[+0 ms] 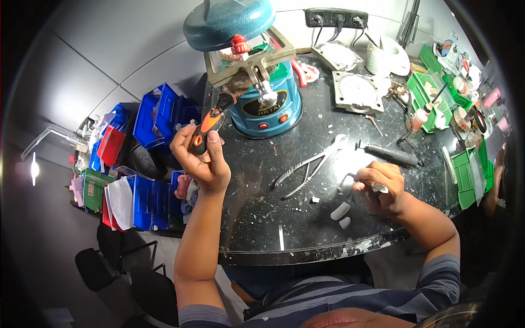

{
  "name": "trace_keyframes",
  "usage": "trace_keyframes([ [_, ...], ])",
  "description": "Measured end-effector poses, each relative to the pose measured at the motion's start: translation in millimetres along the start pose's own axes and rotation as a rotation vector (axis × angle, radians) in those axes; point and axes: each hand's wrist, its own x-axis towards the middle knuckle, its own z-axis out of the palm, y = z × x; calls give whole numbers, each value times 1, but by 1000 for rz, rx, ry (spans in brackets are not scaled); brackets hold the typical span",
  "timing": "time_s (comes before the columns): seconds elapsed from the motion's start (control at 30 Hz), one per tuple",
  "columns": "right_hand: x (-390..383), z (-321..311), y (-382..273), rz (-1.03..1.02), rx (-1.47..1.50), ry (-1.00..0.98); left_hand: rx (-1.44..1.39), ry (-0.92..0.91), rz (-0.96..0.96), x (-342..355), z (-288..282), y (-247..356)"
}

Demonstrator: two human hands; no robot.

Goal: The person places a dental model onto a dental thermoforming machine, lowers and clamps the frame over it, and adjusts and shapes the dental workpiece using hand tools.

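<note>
Raised at the left of the bench, my left hand (202, 156) is closed around an orange-and-black handle (210, 121). The handle's dark upper end reaches the front of a blue vacuum-forming machine (268, 112), so I cannot make out its tip. A metal clamping frame (246, 65) sits under the machine's domed blue top. Over the right side of the bench, my right hand (383, 188) has its fingers curled around a small white plaster piece (380, 187), mostly hidden by them. Two loose white plaster pieces (340, 211) lie to the left of that hand.
Large metal pliers (311, 167) and a black handpiece (391, 154) lie mid-bench. Two square metal plates (358, 92) lie at the back. Blue bins (150, 202) stand left, green trays (429, 104) right. White crumbs dot the black bench (251, 218), whose front edge is chipped.
</note>
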Motion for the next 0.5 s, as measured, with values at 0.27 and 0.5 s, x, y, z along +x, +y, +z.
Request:
trace_keyframes([
  [0.27, -2, 0, 4, -7, -28, -20, 141, 64, 171, -8, -14, -28],
  [0.5, -1, 0, 6, -52, -18, -15, 303, 150, 242, -10, -15, -35],
])
